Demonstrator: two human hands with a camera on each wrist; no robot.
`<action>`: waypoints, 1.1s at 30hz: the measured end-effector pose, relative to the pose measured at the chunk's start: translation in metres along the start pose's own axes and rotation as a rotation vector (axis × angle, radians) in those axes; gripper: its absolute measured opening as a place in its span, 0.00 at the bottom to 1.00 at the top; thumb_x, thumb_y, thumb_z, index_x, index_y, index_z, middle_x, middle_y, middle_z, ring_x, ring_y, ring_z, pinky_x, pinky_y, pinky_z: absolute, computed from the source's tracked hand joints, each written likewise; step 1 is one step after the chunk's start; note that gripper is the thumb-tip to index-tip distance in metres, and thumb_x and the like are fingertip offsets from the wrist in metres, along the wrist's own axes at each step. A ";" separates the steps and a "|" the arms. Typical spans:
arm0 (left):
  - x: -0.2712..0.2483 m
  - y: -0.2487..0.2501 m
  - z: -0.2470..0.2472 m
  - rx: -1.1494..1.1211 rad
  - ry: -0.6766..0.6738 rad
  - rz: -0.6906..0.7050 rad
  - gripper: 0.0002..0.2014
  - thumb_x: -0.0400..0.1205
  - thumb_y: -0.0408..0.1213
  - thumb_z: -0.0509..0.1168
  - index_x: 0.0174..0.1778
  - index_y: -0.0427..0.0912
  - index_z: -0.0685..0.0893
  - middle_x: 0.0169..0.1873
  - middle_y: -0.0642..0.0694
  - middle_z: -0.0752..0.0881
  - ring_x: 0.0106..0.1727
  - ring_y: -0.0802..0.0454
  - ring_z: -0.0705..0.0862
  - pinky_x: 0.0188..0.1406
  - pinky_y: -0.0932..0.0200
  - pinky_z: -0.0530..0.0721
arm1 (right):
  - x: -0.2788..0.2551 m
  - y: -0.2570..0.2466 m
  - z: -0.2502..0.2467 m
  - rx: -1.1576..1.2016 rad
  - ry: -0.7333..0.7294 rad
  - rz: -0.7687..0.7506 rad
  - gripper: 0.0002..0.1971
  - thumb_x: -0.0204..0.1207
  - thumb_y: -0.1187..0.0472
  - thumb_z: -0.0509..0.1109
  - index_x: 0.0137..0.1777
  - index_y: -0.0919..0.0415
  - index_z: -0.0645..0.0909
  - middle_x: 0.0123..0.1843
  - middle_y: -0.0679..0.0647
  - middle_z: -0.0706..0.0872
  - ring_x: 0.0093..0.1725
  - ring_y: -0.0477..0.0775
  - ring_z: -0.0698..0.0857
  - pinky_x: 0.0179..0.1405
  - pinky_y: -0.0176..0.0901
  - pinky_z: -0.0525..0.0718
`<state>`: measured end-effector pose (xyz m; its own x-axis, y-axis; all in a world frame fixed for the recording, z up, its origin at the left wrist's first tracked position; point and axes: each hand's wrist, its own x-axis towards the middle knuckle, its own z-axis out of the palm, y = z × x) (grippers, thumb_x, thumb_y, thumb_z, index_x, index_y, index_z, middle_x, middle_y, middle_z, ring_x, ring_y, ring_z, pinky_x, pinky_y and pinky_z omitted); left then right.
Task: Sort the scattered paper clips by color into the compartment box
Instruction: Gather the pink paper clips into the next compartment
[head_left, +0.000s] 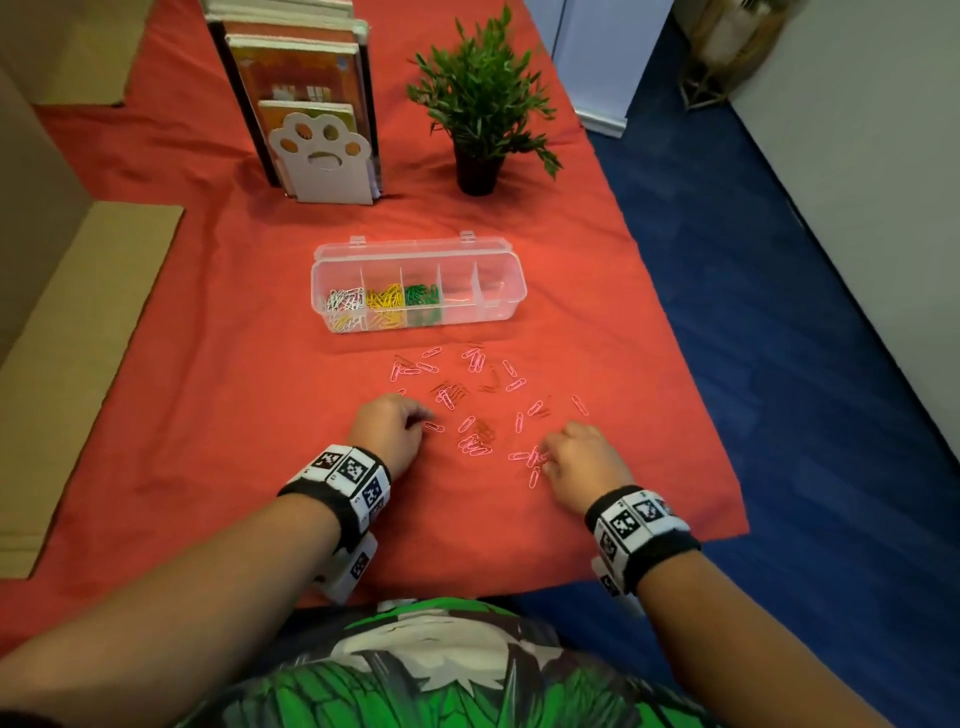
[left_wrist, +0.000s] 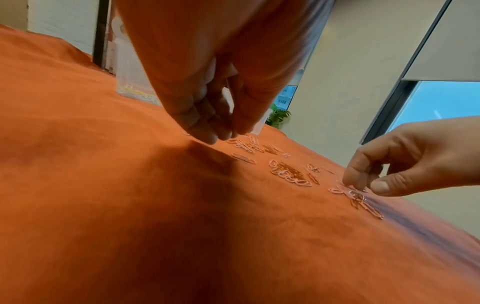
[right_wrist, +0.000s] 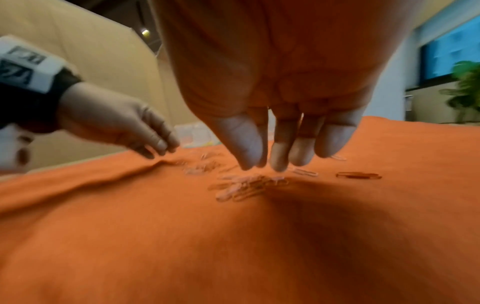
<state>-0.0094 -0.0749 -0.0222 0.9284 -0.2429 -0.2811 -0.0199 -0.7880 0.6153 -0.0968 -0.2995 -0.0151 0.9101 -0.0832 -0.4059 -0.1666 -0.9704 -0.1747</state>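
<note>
Clear hard-plastic box (head_left: 418, 285), oblong with rounded corners, lid hinged open at the back, five compartments. From its left end: white clips (head_left: 344, 301), yellow clips (head_left: 384, 300), green clips (head_left: 422, 295); the fourth has something thin I can't make out, the fifth I can't tell. A few yellow ones also sit low in the white compartment. Box is mid-surface, toward the far half.

Thin wire pink clips (head_left: 475, 444) scattered on the cloth between box and near edge, mixed with darker reddish-brown clips (head_left: 451, 388) that barely show against it.

Surface covered by a soft, wrinkled red-orange cloth (head_left: 208, 364). At the far edge: a white paw-shaped bookend (head_left: 322, 156) with upright books, and a small leafy plant (head_left: 480, 104) in a dark pot. Cardboard along the left edge, blue carpet off the right edge, pale walls.

My left hand (head_left: 392, 428) is at the left of the scatter, fingers curled, tips bunched together down at the cloth; whether it holds a clip I cannot tell. My right hand (head_left: 582, 465) is at the right of the scatter, fingers loosely bent, tips just over a pink cluster; no clear pinch.
</note>
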 end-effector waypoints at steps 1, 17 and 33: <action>0.001 0.001 0.002 0.019 0.016 0.016 0.12 0.77 0.30 0.64 0.53 0.43 0.89 0.55 0.42 0.87 0.57 0.43 0.84 0.59 0.61 0.76 | 0.001 0.000 0.002 -0.032 0.018 -0.038 0.13 0.77 0.57 0.64 0.59 0.59 0.79 0.57 0.56 0.79 0.60 0.59 0.76 0.62 0.50 0.77; 0.005 0.006 0.029 0.378 -0.013 0.132 0.14 0.81 0.32 0.58 0.59 0.41 0.83 0.49 0.36 0.81 0.53 0.37 0.82 0.48 0.50 0.79 | 0.036 0.000 0.004 0.148 -0.010 -0.164 0.11 0.74 0.67 0.64 0.56 0.64 0.77 0.56 0.62 0.79 0.56 0.64 0.81 0.55 0.49 0.80; -0.003 0.029 0.024 -0.992 -0.075 -0.517 0.14 0.73 0.20 0.46 0.29 0.40 0.71 0.28 0.43 0.71 0.26 0.51 0.75 0.15 0.70 0.75 | 0.039 -0.015 0.017 0.067 0.077 -0.135 0.10 0.76 0.67 0.61 0.56 0.66 0.75 0.57 0.63 0.79 0.58 0.65 0.80 0.58 0.52 0.81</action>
<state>-0.0221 -0.1110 -0.0209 0.7141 -0.0768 -0.6958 0.6971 -0.0131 0.7168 -0.0657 -0.2847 -0.0433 0.9518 0.0274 -0.3056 -0.0635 -0.9568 -0.2836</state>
